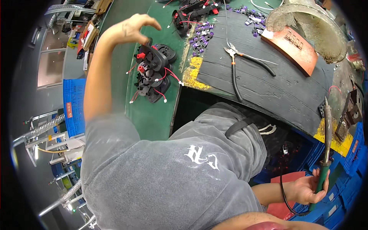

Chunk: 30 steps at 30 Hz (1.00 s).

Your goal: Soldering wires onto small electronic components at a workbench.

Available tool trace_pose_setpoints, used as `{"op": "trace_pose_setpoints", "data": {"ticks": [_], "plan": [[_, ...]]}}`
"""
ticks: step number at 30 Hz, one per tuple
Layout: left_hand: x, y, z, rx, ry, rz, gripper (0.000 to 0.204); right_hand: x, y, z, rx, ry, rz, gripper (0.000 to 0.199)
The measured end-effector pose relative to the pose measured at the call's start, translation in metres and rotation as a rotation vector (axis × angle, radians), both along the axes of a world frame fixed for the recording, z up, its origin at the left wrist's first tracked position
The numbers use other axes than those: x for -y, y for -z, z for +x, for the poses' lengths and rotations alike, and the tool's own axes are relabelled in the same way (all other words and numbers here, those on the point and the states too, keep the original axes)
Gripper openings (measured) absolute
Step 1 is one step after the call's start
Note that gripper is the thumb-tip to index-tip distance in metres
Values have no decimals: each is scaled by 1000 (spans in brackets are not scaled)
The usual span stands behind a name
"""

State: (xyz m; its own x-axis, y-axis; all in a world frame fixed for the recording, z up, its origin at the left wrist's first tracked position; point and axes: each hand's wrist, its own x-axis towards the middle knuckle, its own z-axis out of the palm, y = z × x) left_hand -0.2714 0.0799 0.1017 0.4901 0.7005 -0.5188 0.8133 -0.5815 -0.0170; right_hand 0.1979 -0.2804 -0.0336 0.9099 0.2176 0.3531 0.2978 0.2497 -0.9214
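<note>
Bench clutter on the dark mat

Black-handled pliers (234, 73) lie on the mat, purple connectors (201, 37) scattered nearby, a rust-red block (292, 49) beside a grey roll (314, 28); blue crates (73, 105) stand left.

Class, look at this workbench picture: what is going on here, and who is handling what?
A person in a grey shirt works at a green-topped bench. Their left hand reaches onto a stack of black plastic parts with red wires. Their right hand holds a green-handled soldering iron upright, away from the parts. Pliers lie unused on the black mat.
</note>
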Motion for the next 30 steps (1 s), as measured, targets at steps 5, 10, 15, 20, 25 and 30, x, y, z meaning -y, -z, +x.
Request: {"op": "trace_pose_setpoints", "data": {"ticks": [5, 10, 15, 20, 25, 30], "plan": [[80, 21, -10, -52, -96, 289, 74, -6, 1, -1, -13, 14, -14, 53], [86, 41, -29, 218, -266, 206, 68, -8, -1, 0, 0, -22, -3, 55], [83, 25, -30, 405, -206, 235, 44, -2, -1, 0, -2, -11, 11, 55], [86, 8, -11, 736, -548, 60, 29, 0, -1, -6, -33, 27, 1, 53], [95, 8, 60, 1115, -724, -266, 35, 13, 2, -4, -27, -9, 76, 46], [104, 40, 144, 1251, -928, -462, 51, 14, 2, -5, -20, -33, 157, 39]]}}
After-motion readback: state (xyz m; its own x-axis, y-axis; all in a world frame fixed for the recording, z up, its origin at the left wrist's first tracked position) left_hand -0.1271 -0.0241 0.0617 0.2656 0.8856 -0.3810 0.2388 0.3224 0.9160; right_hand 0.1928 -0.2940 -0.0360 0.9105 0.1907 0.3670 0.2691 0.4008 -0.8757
